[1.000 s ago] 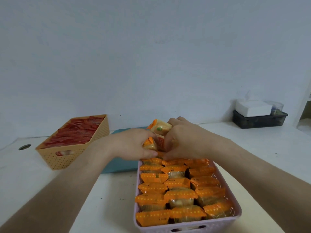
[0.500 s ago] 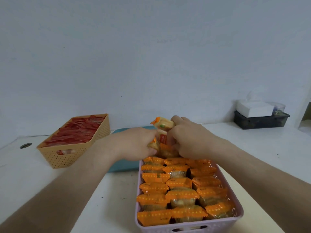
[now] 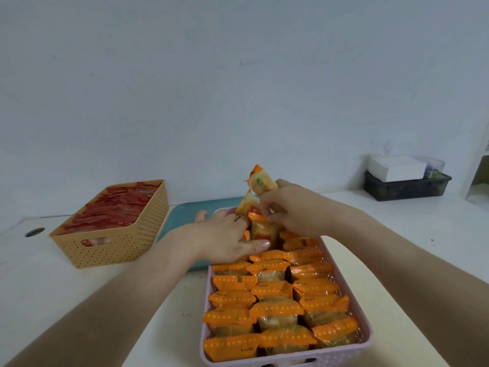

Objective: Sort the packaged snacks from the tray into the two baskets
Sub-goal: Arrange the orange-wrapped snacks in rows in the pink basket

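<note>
Here, crinkly orange packets (image 3: 276, 309) in perforated basket (image 3: 344, 357).

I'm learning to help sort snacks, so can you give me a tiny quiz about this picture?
1. True or false: the tan basket holds red packets.
2. Which hand grips the orange-ended packet held above the pink basket? A) left B) right
3. Fill in: the tray behind the pink basket is ____ in colour.
Key: 1 true; 2 B, the right hand; 3 teal.
</note>
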`<state>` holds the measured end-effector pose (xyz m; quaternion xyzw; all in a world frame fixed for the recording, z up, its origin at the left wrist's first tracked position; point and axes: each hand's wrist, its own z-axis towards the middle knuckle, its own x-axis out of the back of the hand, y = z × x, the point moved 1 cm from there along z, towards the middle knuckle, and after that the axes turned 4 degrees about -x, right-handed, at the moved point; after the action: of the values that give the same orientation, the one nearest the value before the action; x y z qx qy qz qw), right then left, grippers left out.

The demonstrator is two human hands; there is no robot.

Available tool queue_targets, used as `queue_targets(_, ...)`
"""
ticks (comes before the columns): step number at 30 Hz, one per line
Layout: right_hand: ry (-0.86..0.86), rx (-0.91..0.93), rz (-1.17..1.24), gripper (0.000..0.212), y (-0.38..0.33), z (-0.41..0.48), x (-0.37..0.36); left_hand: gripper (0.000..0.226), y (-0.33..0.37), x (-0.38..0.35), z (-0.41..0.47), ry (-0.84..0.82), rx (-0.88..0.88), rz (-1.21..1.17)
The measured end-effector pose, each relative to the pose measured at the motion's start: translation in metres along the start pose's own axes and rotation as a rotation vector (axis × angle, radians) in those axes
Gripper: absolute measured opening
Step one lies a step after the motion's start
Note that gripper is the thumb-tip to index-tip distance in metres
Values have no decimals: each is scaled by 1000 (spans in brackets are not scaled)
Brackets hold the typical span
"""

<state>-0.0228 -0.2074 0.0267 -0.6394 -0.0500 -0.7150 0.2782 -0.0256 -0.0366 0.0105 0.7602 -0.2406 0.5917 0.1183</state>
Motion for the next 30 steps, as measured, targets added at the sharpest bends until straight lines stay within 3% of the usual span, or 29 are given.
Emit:
queue_targets(3,-45,16,-8,9,2,-4,-5,93,-6,0,3,5,-24,-123)
queue_targets(6,24,21,104,5,7,-8,-7,57,-10,9,0,85,-116,-463)
queue_targets(8,151,13,278,4,14,-8,-8,33,-14,16,0,184,-73,-592)
queue_targets(11,275,-44,462,11,22,-8,-10,38,-21,22,7,255,-12,-349)
queue_targets(15,245,-53,334,25,20,-4,-19,32,-13,22,22,145,-48,223)
queue_targets(17,249,-63,310,31,17,-4,-22,14,-6,22,24,123,-82,351)
queue_targets(20,258,-69,284,35,17,-4,-26,13,-4,20,28,134,-105,485)
queue_targets(24,295,-74,261,45,16,-5,-30,10,-11,19,29,186,-113,411)
queue_targets(27,289,-77,261,51,14,-5,-31,25,-24,20,25,249,-90,167)
queue_targets(30,307,-63,265,56,14,-5,-32,19,-32,25,18,316,-79,-70)
